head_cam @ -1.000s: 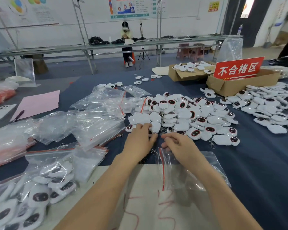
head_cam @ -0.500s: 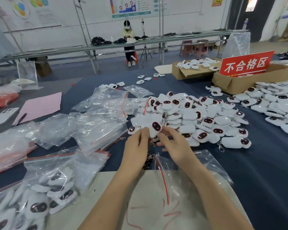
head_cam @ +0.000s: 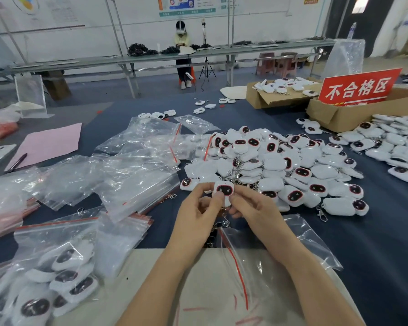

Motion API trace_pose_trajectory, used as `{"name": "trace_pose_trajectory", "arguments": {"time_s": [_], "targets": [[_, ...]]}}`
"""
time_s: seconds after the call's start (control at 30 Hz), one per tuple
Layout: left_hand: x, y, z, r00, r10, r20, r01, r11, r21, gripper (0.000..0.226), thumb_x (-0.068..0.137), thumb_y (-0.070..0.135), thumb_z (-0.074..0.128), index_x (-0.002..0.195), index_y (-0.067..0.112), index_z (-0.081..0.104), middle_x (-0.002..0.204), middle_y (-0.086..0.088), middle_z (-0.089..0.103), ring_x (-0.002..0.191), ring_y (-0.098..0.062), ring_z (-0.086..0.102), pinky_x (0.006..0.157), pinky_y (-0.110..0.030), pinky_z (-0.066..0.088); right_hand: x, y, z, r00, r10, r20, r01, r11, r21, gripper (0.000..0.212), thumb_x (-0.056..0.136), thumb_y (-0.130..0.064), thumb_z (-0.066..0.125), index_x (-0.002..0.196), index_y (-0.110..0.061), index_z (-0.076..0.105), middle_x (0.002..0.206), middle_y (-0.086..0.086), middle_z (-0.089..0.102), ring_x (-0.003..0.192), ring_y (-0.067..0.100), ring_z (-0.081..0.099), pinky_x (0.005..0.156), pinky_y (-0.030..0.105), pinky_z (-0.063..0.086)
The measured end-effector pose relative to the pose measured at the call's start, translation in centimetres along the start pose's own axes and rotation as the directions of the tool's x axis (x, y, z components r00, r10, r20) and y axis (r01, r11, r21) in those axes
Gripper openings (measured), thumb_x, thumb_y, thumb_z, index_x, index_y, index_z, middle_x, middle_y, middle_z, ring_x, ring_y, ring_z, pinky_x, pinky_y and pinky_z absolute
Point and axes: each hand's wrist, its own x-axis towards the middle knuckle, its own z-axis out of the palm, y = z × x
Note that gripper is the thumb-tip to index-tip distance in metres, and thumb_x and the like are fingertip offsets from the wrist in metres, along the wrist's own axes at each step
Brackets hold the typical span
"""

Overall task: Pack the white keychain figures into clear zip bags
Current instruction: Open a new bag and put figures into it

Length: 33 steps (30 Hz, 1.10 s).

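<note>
**A:** Status, near end first?
**B:** My forearms are lying over the beige sheet [head_cam: 210, 290]. The open zip bag [head_cam: 304, 245], red strip at its mouth, is lying under my right forearm.
**A:** Hands?
**B:** My left hand [head_cam: 198, 212] and right hand [head_cam: 252, 208] are both pinching the held figure [head_cam: 224, 190] with curled fingers, its dark face pointing up. Its chain [head_cam: 225, 220] is hanging between my hands, above the bag mouth.
**A:** Stock?
**B:** A filled bag [head_cam: 57, 278] is sitting near left, and empty bags [head_cam: 132, 175] are lying beyond it. The loose pile [head_cam: 280, 165] is sitting just behind the held figure. Past that, the red sign [head_cam: 358, 87] is standing in a cardboard box [head_cam: 339, 116].
</note>
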Motion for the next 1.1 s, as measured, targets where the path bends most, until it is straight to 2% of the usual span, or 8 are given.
{"name": "trace_pose_trajectory", "arguments": {"time_s": [0.07,0.27,0.43,0.53,0.7,0.9,1.0,1.1], "targets": [[-0.05,0.04,0.07,1.0,0.005,-0.011,-0.005,1.0,0.001,0.01,0.096,0.039,0.06,0.103,0.035,0.066,0.07,-0.009,0.066,0.077,-0.034,0.065,0.073,-0.044,0.054,-0.13,-0.21,0.05,1.0,-0.001,0.002,0.001,1.0,0.029,0.046,0.101,-0.008,0.053,0.095,-0.049,0.075,0.079,-0.014,0.071,0.074,-0.002,0.062,0.071,0.013,0.052],[-0.18,0.14,0.03,1.0,-0.02,-0.005,0.02,0.999,0.027,0.006,0.1,0.024,0.06,0.099,0.025,0.066,0.092,-0.016,0.066,0.089,-0.034,0.065,0.087,-0.05,0.053,-0.36,-0.43,0.08,1.0,0.017,-0.026,-0.015,0.997,0.071,0.037,0.099,-0.013,0.058,0.096,-0.045,0.077,0.084,-0.011,0.074,0.073,0.0,0.065,0.07,0.013,0.051],[-0.16,0.43,-0.11,0.998,-0.046,0.031,0.046,0.999,-0.002,0.017,0.092,0.032,0.061,0.101,0.018,0.065,0.099,-0.019,0.063,0.091,-0.034,0.063,0.093,-0.055,0.052,-0.38,-0.55,0.1,0.999,0.027,-0.043,-0.024,0.997,0.072,0.036,0.097,-0.012,0.061,0.092,-0.043,0.079,0.083,-0.008,0.075,0.07,0.001,0.065,0.069,0.014,0.052],[0.03,0.38,-0.17,0.999,-0.042,0.032,0.041,0.999,0.011,0.015,0.088,0.037,0.06,0.096,0.026,0.067,0.094,-0.011,0.066,0.084,-0.018,0.061,0.092,-0.053,0.054,-0.47,-0.55,0.05,0.999,0.032,-0.044,-0.03,0.998,0.061,0.036,0.097,-0.014,0.062,0.094,-0.046,0.078,0.085,-0.008,0.075,0.071,0.001,0.065,0.07,0.014,0.052],[0.0,0.14,-0.06,0.998,-0.064,0.012,0.065,0.998,-0.014,0.02,0.09,0.039,0.06,0.098,0.023,0.069,0.093,-0.009,0.068,0.083,-0.013,0.061,0.091,-0.049,0.055,-0.42,-0.48,0.05,0.996,0.054,-0.064,-0.05,0.996,0.072,0.031,0.097,-0.016,0.063,0.095,-0.043,0.079,0.084,-0.01,0.075,0.07,0.0,0.064,0.067,0.012,0.05],[-0.01,-0.06,-0.03,0.999,-0.039,0.024,0.039,0.999,-0.013,0.013,0.102,0.02,0.057,0.102,0.018,0.07,0.081,0.005,0.069,0.079,-0.004,0.063,0.076,-0.02,0.055,-0.23,-0.22,-0.12,0.989,0.114,-0.09,-0.105,0.99,0.097,0.019,0.096,-0.015,0.064,0.093,-0.028,0.078,0.075,-0.009,0.073,0.063,0.001,0.063,0.063,0.012,0.05],[-0.12,0.06,0.0,0.998,-0.056,0.033,0.056,0.998,-0.016,0.015,0.103,0.018,0.056,0.1,0.021,0.07,0.079,0.015,0.068,0.08,-0.008,0.066,0.073,-0.014,0.051,-0.1,-0.01,-0.23,0.986,0.134,-0.103,-0.123,0.987,0.106,0.023,0.095,-0.016,0.065,0.085,-0.032,0.078,0.073,-0.007,0.073,0.062,0.002,0.064,0.062,0.012,0.051],[-0.28,0.23,0.03,0.999,-0.027,0.045,0.027,1.0,-0.002,0.017,0.103,0.017,0.055,0.103,0.024,0.071,0.083,0.011,0.069,0.082,-0.015,0.067,0.078,-0.021,0.054,0.06,0.35,-0.39,0.98,0.153,-0.126,-0.143,0.986,0.088,0.02,0.095,-0.021,0.065,0.089,-0.036,0.077,0.079,-0.003,0.074,0.066,0.007,0.066,0.066,0.017,0.053]]}}
